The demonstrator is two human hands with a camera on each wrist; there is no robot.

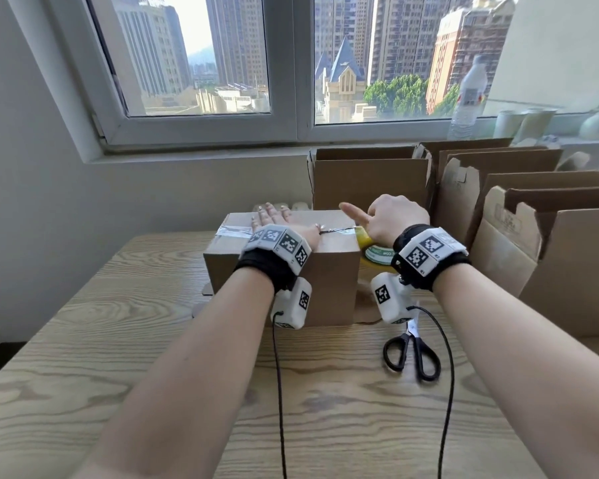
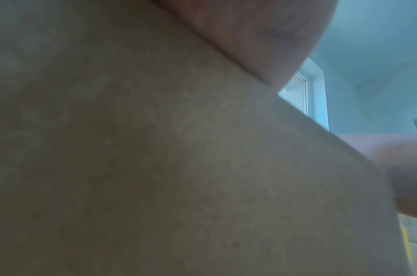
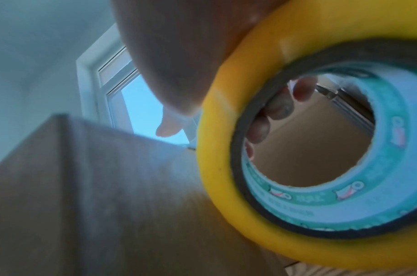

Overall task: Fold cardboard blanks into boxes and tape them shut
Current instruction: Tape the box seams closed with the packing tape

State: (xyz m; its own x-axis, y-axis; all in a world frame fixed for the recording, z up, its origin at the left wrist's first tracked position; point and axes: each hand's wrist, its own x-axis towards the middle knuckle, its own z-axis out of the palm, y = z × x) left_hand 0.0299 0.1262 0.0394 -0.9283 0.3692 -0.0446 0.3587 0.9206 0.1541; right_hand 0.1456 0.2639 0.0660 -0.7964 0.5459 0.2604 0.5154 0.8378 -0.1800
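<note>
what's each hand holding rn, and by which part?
Right hand grips the tape roll, fingers hooked through its core. Left hand holds nothing; it presses flat on the box top.

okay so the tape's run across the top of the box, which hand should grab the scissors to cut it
Left, probably. The right hand grips the tape roll and keeps the strip taut; the left hand only presses flat on the box. The scissors lie on the right, though, so it must reach across.

Matt brown cardboard box (image 1: 325, 271); glossy clear tape strip (image 1: 234, 230); grained wood table (image 1: 125, 357); shiny yellow tape roll (image 3: 216, 149).
</note>
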